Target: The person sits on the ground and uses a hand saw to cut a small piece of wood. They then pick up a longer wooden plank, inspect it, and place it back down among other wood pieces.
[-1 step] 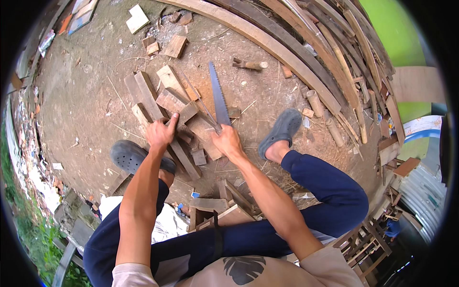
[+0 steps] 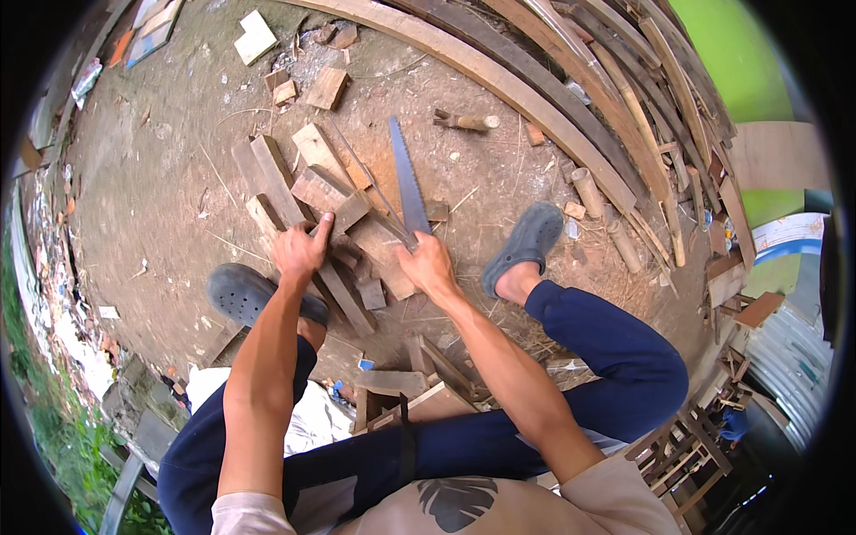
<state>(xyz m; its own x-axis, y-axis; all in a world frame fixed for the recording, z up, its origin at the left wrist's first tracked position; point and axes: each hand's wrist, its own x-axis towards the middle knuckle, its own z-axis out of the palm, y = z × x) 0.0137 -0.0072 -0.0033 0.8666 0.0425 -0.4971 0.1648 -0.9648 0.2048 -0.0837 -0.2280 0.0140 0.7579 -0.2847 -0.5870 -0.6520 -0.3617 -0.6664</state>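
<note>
My left hand (image 2: 300, 250) is closed on a short wooden block (image 2: 349, 212), with the thumb lying along its near end. This block rests across other wood pieces on the ground. My right hand (image 2: 426, 264) is closed at the near end of a handsaw (image 2: 407, 178), its handle hidden under the fingers. The toothed grey blade points away from me, right of the wood. A thin dark strip (image 2: 367, 175) runs from near the right hand over a pale board (image 2: 321, 152). Beneath the hands lies a wider plank (image 2: 383, 259), and a long narrow batten (image 2: 346, 299) sits beside it.
A hammer (image 2: 465, 120) lies beyond the saw. Long timbers (image 2: 553, 116) are piled at the far right, with bamboo pieces (image 2: 588, 192) nearby. Loose blocks (image 2: 328, 87) are scattered ahead. My clogs (image 2: 526, 241) flank the wood, and more offcuts (image 2: 428, 406) lie close to me.
</note>
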